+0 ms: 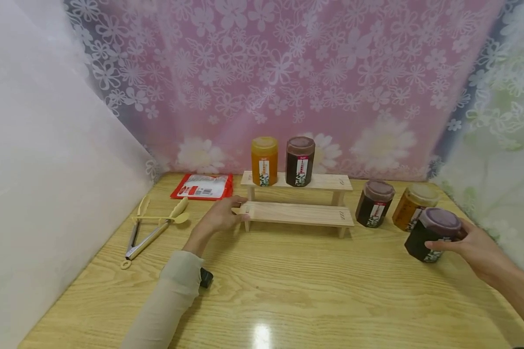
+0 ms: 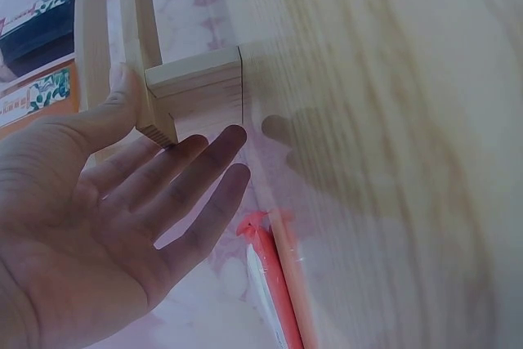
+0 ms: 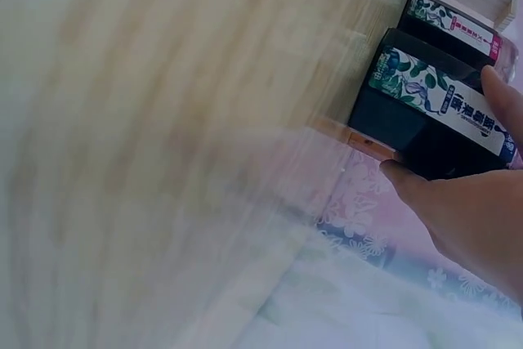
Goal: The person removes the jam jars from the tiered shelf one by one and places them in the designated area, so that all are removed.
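Note:
In the head view, my left hand (image 1: pixel 221 214) holds the left end of the lower tier of a two-tier wooden rack (image 1: pixel 297 213). Its thumb is at the front and the fingers are behind; the left wrist view shows the other fingers (image 2: pixel 219 210) fairly straight beside the rack's leg. My right hand (image 1: pixel 480 252) grips a dark jar (image 1: pixel 423 240) with a purple lid, thumb across its label. That jar leans slightly, and whether its base touches the table cannot be told. Behind it stand an amber jar (image 1: pixel 405 213) and another dark jar (image 1: pixel 374 206).
An orange jar (image 1: pixel 264 162) and a dark jar (image 1: pixel 300 162) stand on the upper tier. To the left lie a red-and-white packet (image 1: pixel 203 187) and tongs (image 1: pixel 150 240) with pale yellow tips. Curtains enclose the wood-grain table (image 1: pixel 288 291).

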Tool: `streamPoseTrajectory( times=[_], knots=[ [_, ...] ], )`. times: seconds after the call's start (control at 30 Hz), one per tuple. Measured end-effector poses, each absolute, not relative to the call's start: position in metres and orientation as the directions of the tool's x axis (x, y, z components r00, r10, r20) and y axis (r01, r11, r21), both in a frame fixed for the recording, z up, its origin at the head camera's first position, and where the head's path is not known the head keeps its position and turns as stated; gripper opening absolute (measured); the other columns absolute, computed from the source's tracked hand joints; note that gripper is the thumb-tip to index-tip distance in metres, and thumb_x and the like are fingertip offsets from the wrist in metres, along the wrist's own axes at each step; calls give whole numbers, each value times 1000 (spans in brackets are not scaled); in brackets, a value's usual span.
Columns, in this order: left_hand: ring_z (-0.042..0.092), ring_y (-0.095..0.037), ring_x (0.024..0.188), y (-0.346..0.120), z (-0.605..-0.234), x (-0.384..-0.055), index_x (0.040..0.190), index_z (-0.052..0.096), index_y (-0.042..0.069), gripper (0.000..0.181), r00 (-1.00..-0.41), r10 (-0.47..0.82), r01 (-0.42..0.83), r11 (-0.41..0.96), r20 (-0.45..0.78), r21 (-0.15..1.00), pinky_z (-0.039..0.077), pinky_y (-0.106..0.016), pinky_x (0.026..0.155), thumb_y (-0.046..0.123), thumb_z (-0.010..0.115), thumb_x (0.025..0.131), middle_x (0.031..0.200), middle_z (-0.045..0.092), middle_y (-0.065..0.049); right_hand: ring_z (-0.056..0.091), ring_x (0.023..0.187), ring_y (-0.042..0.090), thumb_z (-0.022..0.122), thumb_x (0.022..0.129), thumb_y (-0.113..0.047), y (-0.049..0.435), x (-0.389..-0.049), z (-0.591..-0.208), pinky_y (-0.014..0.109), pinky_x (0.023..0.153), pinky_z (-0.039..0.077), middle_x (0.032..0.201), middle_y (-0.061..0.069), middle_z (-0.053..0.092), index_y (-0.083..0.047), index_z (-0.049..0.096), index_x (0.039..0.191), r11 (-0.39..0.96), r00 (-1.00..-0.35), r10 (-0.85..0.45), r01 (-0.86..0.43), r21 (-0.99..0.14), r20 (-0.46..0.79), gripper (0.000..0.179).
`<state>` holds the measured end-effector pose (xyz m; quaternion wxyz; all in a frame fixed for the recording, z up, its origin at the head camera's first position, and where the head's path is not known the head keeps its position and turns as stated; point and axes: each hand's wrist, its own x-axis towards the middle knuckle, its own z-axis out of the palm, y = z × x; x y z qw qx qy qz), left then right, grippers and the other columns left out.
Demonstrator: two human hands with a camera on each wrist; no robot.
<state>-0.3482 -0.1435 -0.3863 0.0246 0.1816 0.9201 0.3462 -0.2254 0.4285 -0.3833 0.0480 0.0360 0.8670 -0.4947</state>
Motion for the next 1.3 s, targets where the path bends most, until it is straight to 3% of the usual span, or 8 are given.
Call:
streamPoseTrajectory(
  times=[0.23,0.4,0.53,0.63,0.73,0.97,1.1,1.3],
  knots=[
    [59,-38,130,-145,-387,-349,146,58,3,55,-925,367,343,688,101,640,46,-53,109,20,76,97,141,62,-23,19,144,56,69,103,-24,431,-226,-383,75,114,16,159,37,12,3,-11,163,484,-992,-21,97,-870,-122,103],
    [57,-37,134,-144,-385,-349,146,58,4,55,-926,366,336,687,93,645,44,-53,111,20,76,97,142,62,-22,51,111,0,63,106,-26,437,-223,-377,36,100,42,136,-4,46,-22,21,160,542,-999,-19,26,-840,-43,68],
    [57,-36,134,-144,-384,-348,145,58,4,54,-928,360,336,690,99,641,44,-52,112,20,76,97,141,63,-22,43,124,-13,58,109,-20,436,-222,-367,32,119,28,133,-29,42,-41,29,149,487,-996,-46,-87,-869,74,54],
    [57,-37,133,-144,-384,-349,145,59,4,54,-927,360,337,687,100,644,44,-52,111,20,76,97,140,63,-22,38,128,-19,55,110,-17,433,-223,-357,54,126,-6,139,-32,41,-42,29,150,434,-989,-64,-148,-889,133,54],
    [58,-37,132,-145,-385,-349,144,59,3,53,-926,363,340,686,103,643,45,-52,110,20,76,97,140,63,-22,43,118,-20,54,110,-17,429,-226,-347,55,125,-10,137,-30,46,-38,29,153,429,-983,-72,-184,-884,170,53],
    [57,-36,133,-145,-387,-349,145,59,6,54,-932,351,316,679,85,663,44,-52,112,21,77,96,140,63,-21,44,122,-17,53,110,-16,410,-236,-326,29,126,14,143,-25,47,-34,31,156,440,-976,-93,-218,-871,198,54],
    [57,-36,133,-145,-387,-349,145,59,6,54,-935,346,313,686,84,657,44,-52,112,21,77,96,140,63,-21,48,125,-14,54,109,-11,395,-244,-318,14,97,35,142,-25,52,-30,36,155,424,-971,-129,-236,-874,200,52],
    [57,-36,134,-143,-386,-349,145,59,7,54,-937,341,302,687,74,661,43,-52,112,22,77,96,141,63,-21,47,126,-9,57,108,-14,367,-255,-312,59,125,10,146,-18,50,-25,35,157,367,-969,-183,-224,-903,166,54]
  ],
)
